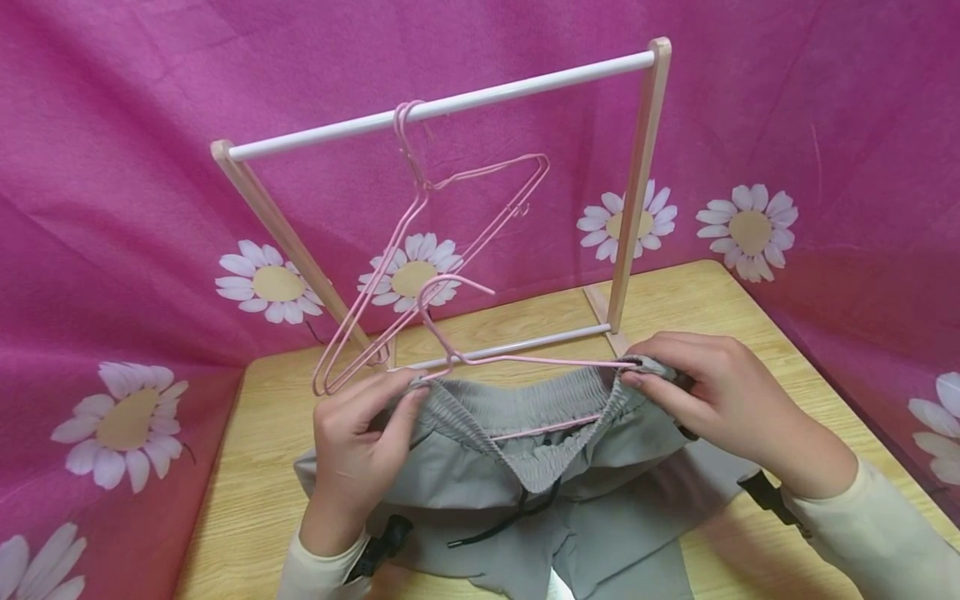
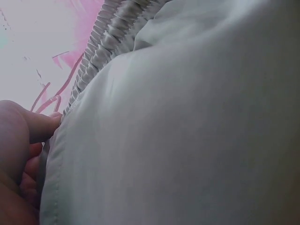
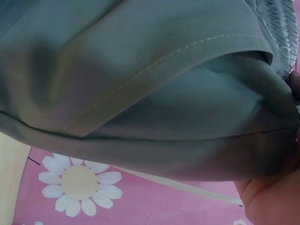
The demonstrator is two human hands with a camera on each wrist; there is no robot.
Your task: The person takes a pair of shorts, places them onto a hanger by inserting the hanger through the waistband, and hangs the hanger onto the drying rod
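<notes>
Grey drawstring trousers (image 1: pixel 630 467) hang between both hands above the table, their elastic waistband (image 1: pixel 517 400) stretched into a V at the front. A pink wire hanger (image 1: pixel 540 361) lies across the waist, its hook standing up and its lower bar showing inside the opening. My left hand (image 1: pixel 363 442) pinches the waistband's left end together with the hanger between thumb and fingers. At the other end my right hand (image 1: pixel 712 396) grips the waistband around the hanger's right tip. Close in the left wrist view, the left thumb presses the gathered band; in the right wrist view a stitched pocket edge fills much of the picture.
A small garment rack (image 1: pixel 450 104) with a white rail and wooden posts stands behind the trousers. Pink hangers (image 1: pixel 408 217) hang from its rail, left of centre. Under everything is a wood-grain table (image 1: pixel 247 467), with a magenta daisy cloth (image 1: pixel 750 100) around it.
</notes>
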